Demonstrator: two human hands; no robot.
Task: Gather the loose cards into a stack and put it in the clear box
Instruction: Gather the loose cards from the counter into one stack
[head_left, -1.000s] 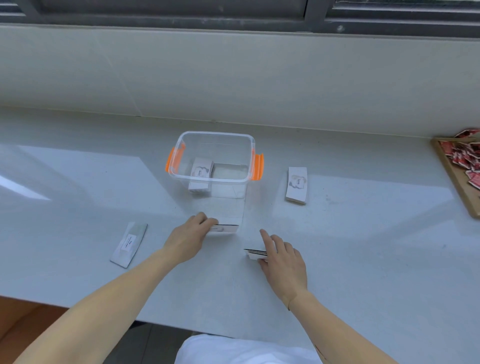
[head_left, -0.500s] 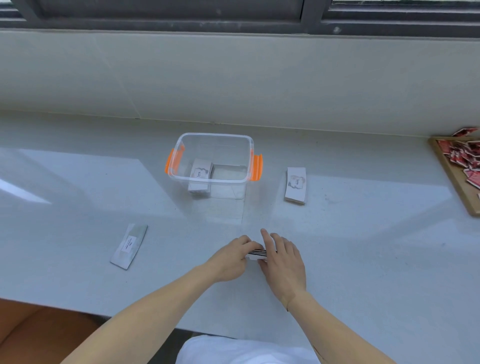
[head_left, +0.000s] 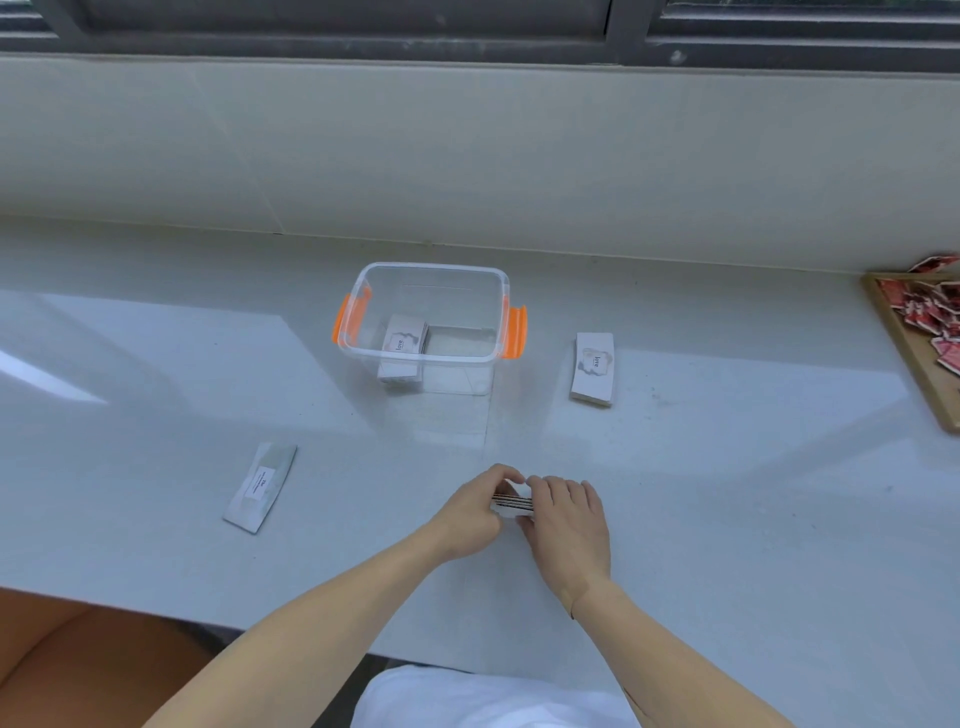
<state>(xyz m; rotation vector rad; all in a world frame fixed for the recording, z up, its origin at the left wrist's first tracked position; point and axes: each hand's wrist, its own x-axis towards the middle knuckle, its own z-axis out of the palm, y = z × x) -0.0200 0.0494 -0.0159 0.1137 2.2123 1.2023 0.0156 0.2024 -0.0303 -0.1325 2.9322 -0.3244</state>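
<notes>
— Bare skin on card edges: the left hand (head_left: 470, 512) and the right hand (head_left: 563, 517) meet over a small stack of cards (head_left: 513, 503) on the white counter (head_left: 727, 519). Can you tell the grip?

— Left fingers curl round the stack's left end, thumb on the near side; right fingers (head_left: 540, 486) lie pressed together over its right end and top. Both pinch it from opposite ends. Only a dark, striped band of edges shows between them.

— So the long axis?

— It runs left to right, hand to hand. The stack sits low on the counter, squared up or close to it, I'd judge.

— And the clear box (head_left: 431, 270)?

— Straight ahead, away from the person, slightly left of the hands and well apart from them. Its top is open, with orange latches on both sides. Neither hand is clearly nearer; the left is marginally on its side.

— Anything inside?

— One deck already in the box (head_left: 402, 340), against the left wall, printed "love".

— Other writing?

— A deck right of the box (head_left: 594, 368) also reads "love". A flat sleeve to the left (head_left: 261, 486) has a label too small to read. At the far right edge, a wooden tray (head_left: 904, 353) holds red pieces.
</notes>
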